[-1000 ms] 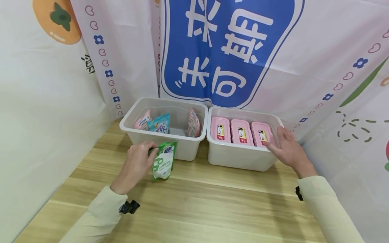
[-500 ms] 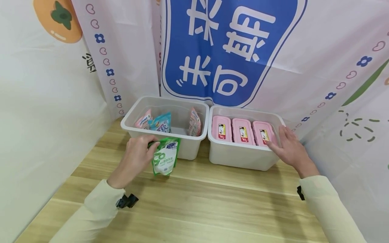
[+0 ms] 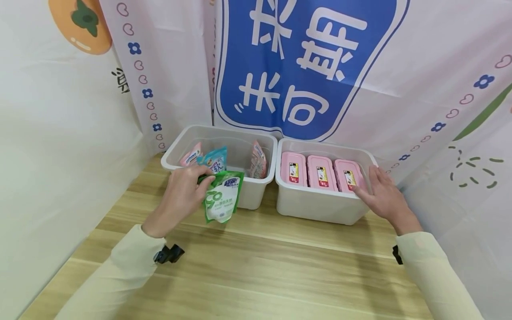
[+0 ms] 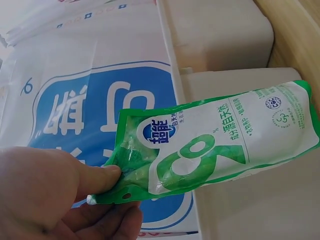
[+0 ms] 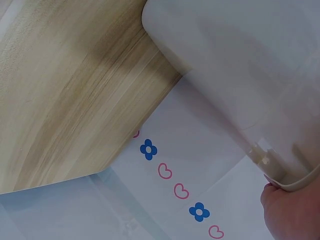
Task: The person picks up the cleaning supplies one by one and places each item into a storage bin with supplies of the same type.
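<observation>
My left hand (image 3: pixel 180 195) pinches a green and white laundry detergent pouch (image 3: pixel 222 198) by its top corner. The pouch (image 4: pixel 220 140) hangs tilted in front of the left white bin (image 3: pixel 248 195), its upper edge near the bin's front rim. In the left wrist view, thumb and fingers of the left hand (image 4: pixel 55 195) grip the sealed end. Inside the left bin stand a blue pouch (image 3: pixel 215 159) and two pink pouches, one at the left (image 3: pixel 192 154) and one at the right (image 3: pixel 258 161). My right hand (image 3: pixel 382 195) rests on the right bin's (image 3: pixel 316 209) front right corner, fingers extended along the rim.
Pink lidded boxes stand in a row in the right bin: a left box (image 3: pixel 294 169), a middle box (image 3: pixel 322 173) and a right box (image 3: pixel 349 175). Both bins sit side by side on a wooden table (image 3: pixel 260 266), against a printed cloth backdrop (image 3: pixel 304 66).
My left hand has raised the detergent pouch from near the tabletop toward the left bin's front rim, and the pouch has turned slightly. The right hand stays on the right bin's corner.
</observation>
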Demonstrator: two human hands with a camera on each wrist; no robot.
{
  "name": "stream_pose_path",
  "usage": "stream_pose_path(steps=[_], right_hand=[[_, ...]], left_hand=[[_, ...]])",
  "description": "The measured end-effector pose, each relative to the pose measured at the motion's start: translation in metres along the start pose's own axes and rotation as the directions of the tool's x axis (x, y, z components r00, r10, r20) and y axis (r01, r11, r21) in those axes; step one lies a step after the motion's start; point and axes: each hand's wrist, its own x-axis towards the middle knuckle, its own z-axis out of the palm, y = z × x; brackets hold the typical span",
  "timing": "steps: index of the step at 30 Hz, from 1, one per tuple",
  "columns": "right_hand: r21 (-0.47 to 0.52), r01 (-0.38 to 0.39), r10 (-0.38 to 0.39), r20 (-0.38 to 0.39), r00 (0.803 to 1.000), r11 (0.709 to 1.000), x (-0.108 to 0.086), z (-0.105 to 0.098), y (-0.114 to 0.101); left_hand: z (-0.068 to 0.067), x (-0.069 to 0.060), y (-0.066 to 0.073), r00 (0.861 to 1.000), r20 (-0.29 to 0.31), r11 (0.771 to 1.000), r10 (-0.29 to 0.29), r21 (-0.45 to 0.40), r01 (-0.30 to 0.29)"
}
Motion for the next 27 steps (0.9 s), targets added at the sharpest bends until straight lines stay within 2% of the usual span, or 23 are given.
stream_pose_path(steps=[19,27], right_hand=[[0.005,0.015,-0.015,-0.010,1.000,1.000,-0.001,0.000,0.001],[0.005,0.009,-0.009,-0.003,1.000,1.000,-0.002,0.001,0.001]], left_hand=[[-0.021,0.025,0.026,1.000,-0.006,0.998,0.027,-0.058,-0.028],[-0.030,0.034,0.037,0.998,-0.033,0.998,0.055,-0.040,-0.056]])
